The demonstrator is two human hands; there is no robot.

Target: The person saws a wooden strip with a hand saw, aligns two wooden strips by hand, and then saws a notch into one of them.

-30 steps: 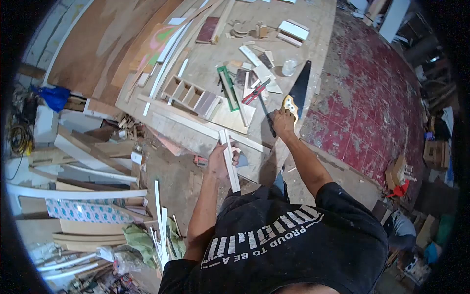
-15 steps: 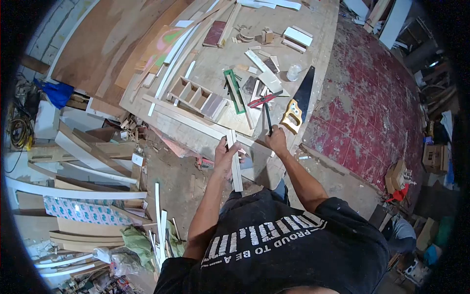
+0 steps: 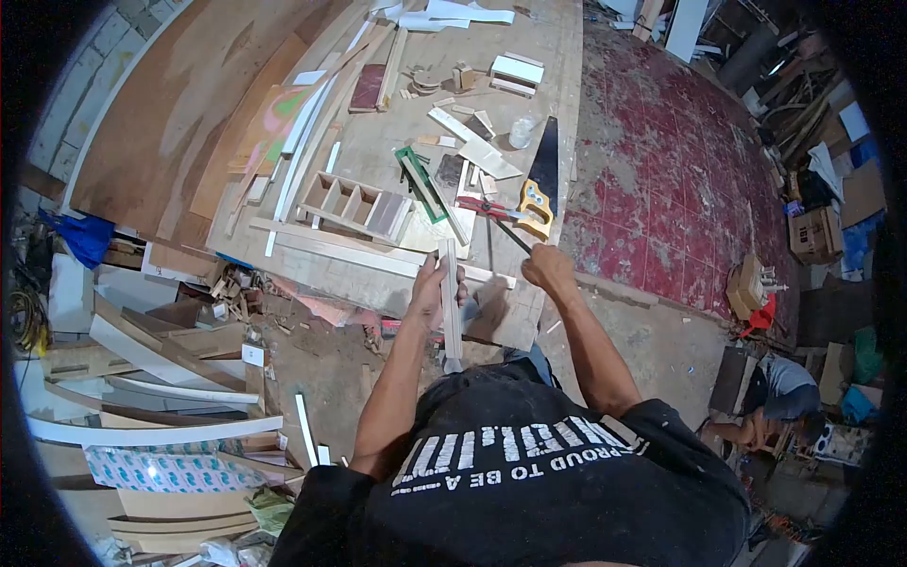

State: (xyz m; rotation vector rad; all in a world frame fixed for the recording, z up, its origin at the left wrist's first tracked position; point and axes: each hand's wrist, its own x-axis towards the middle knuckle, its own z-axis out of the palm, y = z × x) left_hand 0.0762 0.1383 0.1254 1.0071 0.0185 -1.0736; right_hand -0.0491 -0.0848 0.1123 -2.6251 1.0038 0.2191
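Observation:
My left hand is closed around a narrow, pale wooden strip, which stands out over the table's front edge toward my body. My right hand grips the end of a dark, thin rod-like tool. The tool's far end lies by a red piece on the table. Just beyond my right hand is a handsaw with a yellow handle and dark blade. A green frame and a small wooden compartment box rest on the table, beyond my left hand.
Long wooden strips lie along the table's front edge. A clear jar and a small white-topped piece are farther back. Curved boards are stacked at left. Another person is at the lower right, beyond the red floor.
The view has shifted, so the table's things appear farther left. My right hand has moved away from the left one, and the dark tool is now more slanted.

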